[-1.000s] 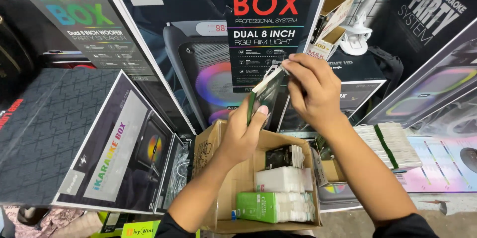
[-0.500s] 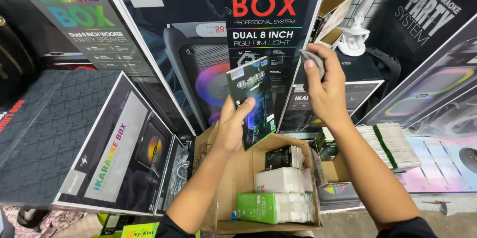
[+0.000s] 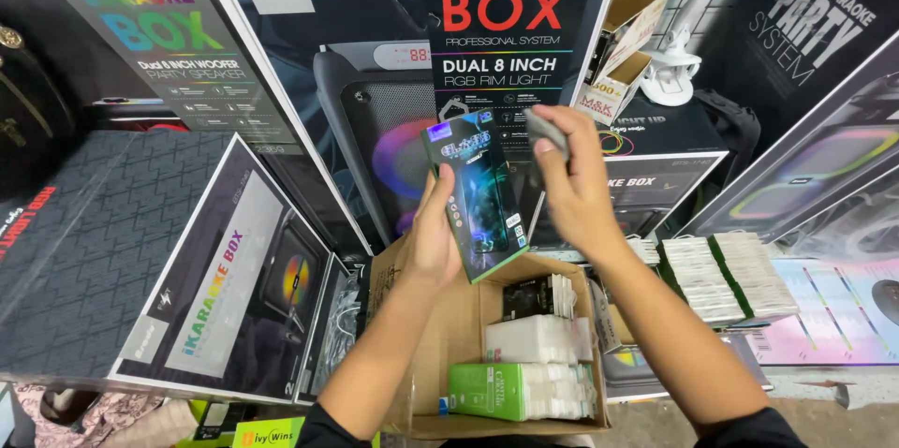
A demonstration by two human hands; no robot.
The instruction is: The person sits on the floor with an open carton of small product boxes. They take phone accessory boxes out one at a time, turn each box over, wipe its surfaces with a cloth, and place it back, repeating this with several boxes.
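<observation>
Left hand point(image 3: 433, 240) is gripping a flat dark packet point(image 3: 476, 193) upright over the cardboard box point(image 3: 438, 354); right hand point(image 3: 573, 188) is pinching a small grey piece point(image 3: 546, 132) beside it. Inspection step, likely; next calls for steady grip.

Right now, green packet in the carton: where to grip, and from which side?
Grip the green packet across its two long edges, coming straight down from above. It lies flat at the near end of the open cardboard carton, top face exposed. The white packets crowd its far side and right end, and the carton walls likely block side approaches.
</observation>
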